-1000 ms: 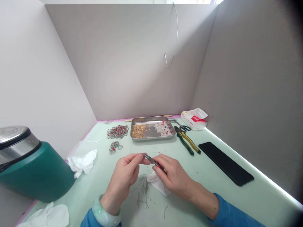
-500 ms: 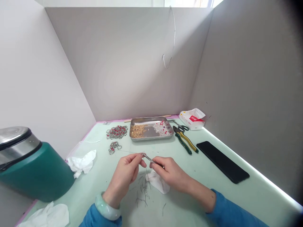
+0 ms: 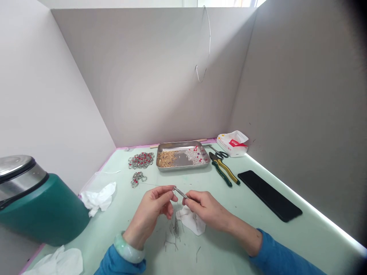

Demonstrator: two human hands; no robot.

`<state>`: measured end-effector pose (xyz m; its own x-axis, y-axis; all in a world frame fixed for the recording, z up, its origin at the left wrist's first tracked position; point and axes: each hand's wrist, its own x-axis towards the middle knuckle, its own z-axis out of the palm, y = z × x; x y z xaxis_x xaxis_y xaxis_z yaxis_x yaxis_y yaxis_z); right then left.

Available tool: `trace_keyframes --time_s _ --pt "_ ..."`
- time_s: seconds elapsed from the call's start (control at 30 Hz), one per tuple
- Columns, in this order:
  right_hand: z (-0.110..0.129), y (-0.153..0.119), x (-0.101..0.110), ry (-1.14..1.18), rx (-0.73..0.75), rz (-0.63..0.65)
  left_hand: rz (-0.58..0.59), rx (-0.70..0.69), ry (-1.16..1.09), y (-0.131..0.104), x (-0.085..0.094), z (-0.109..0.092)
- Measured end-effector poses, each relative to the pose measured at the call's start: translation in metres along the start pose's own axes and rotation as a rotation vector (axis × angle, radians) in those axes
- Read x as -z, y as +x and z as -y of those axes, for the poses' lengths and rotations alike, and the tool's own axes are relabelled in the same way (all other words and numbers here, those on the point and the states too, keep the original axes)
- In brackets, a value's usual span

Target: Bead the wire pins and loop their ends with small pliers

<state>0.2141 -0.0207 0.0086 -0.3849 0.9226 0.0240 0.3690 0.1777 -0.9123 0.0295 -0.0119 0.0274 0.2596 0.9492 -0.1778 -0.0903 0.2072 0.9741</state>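
Note:
My left hand (image 3: 155, 204), with a pale green bangle (image 3: 129, 248) at the wrist, pinches a thin wire (image 3: 150, 185) between thumb and forefinger. That wire runs left toward a small beaded chain bundle (image 3: 138, 178) with red beads. My right hand (image 3: 208, 208) is closed round slim metal tweezers (image 3: 180, 192), whose tips meet the wire at my left fingertips. Whether the tips are closed on it is too small to tell. Under my hands lie loose wire clippings (image 3: 174, 229) and a crumpled white tissue (image 3: 191, 221).
A metal tray (image 3: 183, 168) holds gold and clear-and-red beads. Left of it sits a larger chain pile (image 3: 141, 160). To the right are pliers (image 3: 225, 170), scissors (image 3: 220, 154), a tissue pack (image 3: 233, 143) and a black phone (image 3: 269, 194). A green flask (image 3: 43, 210) stands at left.
My left fingers have loosened and spread a little below the pinch. The tweezers have turned slightly at the wire, and the wire end hanging below shows less clearly.

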Motion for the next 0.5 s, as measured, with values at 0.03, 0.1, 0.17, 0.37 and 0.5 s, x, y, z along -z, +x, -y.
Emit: trace_keyframes --time_s 0.03,0.1,0.17,0.37,0.5 --pt "-0.0004 0.0001 -0.0005 -0.008 0.009 -0.007 -0.014 0.006 0.002 0.0001 -0.0005 0.0008" --pt "-0.0013 0.0009 -0.0011 0.021 0.003 -0.004 -0.043 0.013 0.015 0.0002 -0.0009 0.0013" --pt "-0.0016 0.0022 -0.0008 0.101 -0.03 0.033 -0.047 0.018 0.011 0.0003 -0.0003 0.0007" --pt "0.0038 0.0048 0.0031 0.372 -0.124 0.158 -0.017 0.057 -0.084 0.0005 0.0015 -0.0019" --pt "0.006 0.0047 0.0043 0.366 -0.113 0.143 -0.01 0.075 -0.119 0.0007 0.0016 -0.0013"
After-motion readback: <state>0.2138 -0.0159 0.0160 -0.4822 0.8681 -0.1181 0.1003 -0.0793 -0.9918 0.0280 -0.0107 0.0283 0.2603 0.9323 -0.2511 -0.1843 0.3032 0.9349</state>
